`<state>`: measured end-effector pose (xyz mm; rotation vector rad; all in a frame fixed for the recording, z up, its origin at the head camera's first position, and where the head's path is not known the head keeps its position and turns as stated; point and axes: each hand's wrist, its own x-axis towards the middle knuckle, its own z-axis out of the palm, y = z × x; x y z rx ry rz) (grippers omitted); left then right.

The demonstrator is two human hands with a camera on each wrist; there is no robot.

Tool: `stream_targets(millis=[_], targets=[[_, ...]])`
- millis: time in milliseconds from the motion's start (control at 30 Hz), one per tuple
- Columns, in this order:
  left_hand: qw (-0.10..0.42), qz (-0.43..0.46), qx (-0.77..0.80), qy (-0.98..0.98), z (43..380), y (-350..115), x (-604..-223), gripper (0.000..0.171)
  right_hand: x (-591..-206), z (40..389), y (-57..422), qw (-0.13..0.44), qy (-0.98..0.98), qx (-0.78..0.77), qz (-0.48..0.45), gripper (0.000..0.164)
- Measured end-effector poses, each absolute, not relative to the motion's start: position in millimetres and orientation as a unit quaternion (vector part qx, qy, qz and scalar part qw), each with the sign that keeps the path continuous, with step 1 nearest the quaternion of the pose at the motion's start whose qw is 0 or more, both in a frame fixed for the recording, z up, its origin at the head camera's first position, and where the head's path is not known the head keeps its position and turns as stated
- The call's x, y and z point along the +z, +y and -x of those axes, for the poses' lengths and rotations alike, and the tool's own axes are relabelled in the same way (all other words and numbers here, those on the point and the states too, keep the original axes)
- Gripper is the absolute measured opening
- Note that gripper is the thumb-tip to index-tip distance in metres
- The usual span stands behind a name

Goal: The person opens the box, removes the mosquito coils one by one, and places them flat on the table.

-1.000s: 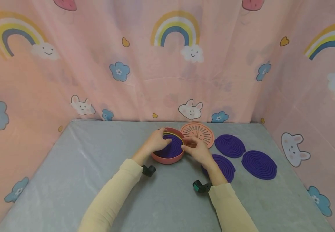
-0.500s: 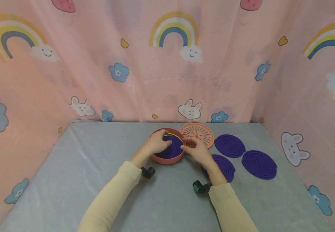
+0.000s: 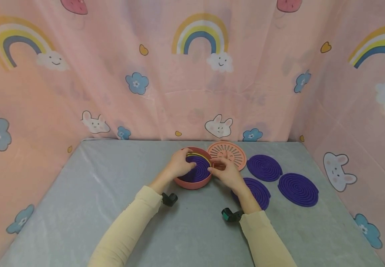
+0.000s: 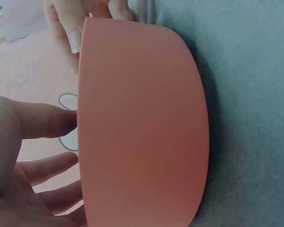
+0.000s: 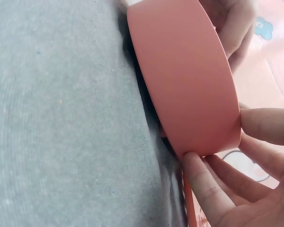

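Observation:
A round pink bowl point(image 3: 193, 185) stands on the grey cloth, with a purple spiral coaster point(image 3: 199, 171) inside it and a yellow edge point(image 3: 197, 154) showing along the coaster's far side. My left hand point(image 3: 178, 164) reaches over the bowl's left rim, thumb on the coaster. The left wrist view shows its thumb and fingers passing behind the bowl wall point(image 4: 142, 123), tips hidden; I cannot tell whether they pinch the coaster. My right hand point(image 3: 228, 174) grips the bowl's right side. In the right wrist view its thumb is at the rim and a finger presses low on the wall point(image 5: 184, 75).
Right of the bowl lies a pale orange slotted disc point(image 3: 237, 152). Three purple spiral coasters, far point(image 3: 264, 168), right point(image 3: 298, 189) and near point(image 3: 257, 191), lie flat on the cloth; my right forearm overlaps the near one. A patterned pink curtain point(image 3: 165, 107) closes the back.
My left thumb has drawn slightly left and down across the coaster in the bowl. My right hand, the bowl and the other coasters have stayed in place.

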<state>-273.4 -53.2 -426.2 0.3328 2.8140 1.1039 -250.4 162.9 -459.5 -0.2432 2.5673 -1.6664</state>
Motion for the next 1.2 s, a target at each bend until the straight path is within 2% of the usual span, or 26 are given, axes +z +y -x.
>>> stream_targets(millis=[300, 600, 1200], targets=[[0.014, -0.113, 0.412, 0.904, 272.7, -58.8, -422.6, 0.042, -460.4, 251.6, 162.9, 0.033, 0.833, -0.546, 0.08, 0.04], [0.064, -0.082, 0.461, 0.881, 272.3, -66.1, -415.1, 0.033, -460.8, 251.0, 163.1, 0.039, 0.833, -0.546, 0.075, 0.041], [0.073, -0.13, 0.427, 0.892, 274.7, -73.5, -416.2, 0.021, -461.6, 252.1, 163.1, 0.04, 0.834, -0.546, 0.072, 0.04]])
